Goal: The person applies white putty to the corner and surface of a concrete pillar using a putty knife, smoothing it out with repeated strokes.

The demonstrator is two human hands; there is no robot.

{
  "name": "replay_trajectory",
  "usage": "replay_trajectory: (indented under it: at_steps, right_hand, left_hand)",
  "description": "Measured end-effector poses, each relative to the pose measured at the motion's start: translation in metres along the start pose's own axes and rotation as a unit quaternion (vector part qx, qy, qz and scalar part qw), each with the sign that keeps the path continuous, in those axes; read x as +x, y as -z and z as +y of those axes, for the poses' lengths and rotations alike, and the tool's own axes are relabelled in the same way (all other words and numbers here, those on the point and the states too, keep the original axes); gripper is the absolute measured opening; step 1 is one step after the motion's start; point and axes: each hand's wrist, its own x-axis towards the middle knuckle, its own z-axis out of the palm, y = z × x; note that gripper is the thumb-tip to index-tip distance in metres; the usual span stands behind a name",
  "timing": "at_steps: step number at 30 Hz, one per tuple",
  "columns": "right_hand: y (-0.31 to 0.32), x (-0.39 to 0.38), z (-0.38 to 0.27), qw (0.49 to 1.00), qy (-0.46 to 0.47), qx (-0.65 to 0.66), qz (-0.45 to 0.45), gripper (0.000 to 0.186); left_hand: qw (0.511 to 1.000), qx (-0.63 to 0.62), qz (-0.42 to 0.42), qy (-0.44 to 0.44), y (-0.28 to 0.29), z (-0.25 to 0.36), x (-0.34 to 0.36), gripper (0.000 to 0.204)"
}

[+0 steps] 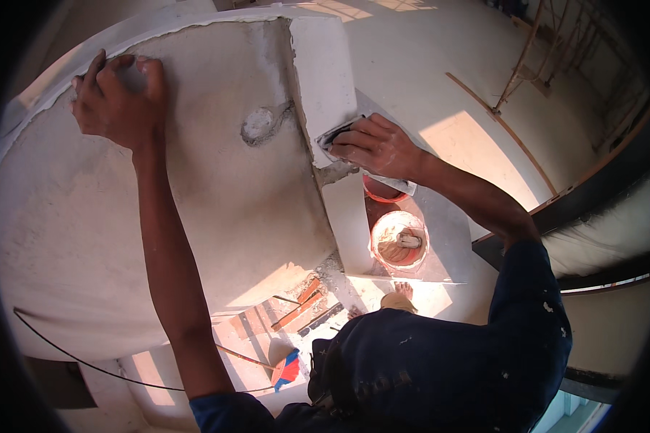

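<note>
Hands on wall [195, 144]; mortar-filled bucket [399, 240]

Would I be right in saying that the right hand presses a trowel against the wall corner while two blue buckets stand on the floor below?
Not quite: in the head view the buckets are orange, not blue. The right hand does press a trowel against the wall corner.

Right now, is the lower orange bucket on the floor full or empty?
Partly filled: the bucket stands upright, with brownish mix below its rim and a pale tool lying in it. Its depth cannot be told.
</note>
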Motion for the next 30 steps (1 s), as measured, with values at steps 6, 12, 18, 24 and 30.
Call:
replay_trajectory:
  at_steps: [6,12,18,24,30]
  right_hand:
    - [0.060,0.104,0.087,0.970,-0.036,0.014,0.241,0.036]
    - [0.006,0.006,0.019,0.982,-0.072,0.174,-0.012,0.046]
    - [0.025,0.007,0.035,0.982,-0.082,0.153,0.074,0.041]
    - [0.031,0.045,0.110,0.976,-0.072,0.128,0.162,0.034]
    - [-0.011,-0.035,0.058,0.979,0.046,0.181,0.081,0.044]
  left_hand:
    - [1.000,-0.012,-0.018,-0.008,0.001,-0.001,-0.001,0.019]
    - [1.000,0.000,-0.025,-0.016,0.006,0.001,-0.001,0.025]
    - [0.999,0.007,-0.026,-0.023,0.013,0.001,0.008,0.021]
    - [0.999,-0.006,-0.032,-0.029,0.006,0.002,0.002,0.024]
    - [0.998,0.018,-0.036,-0.047,0.010,0.001,0.005,0.026]
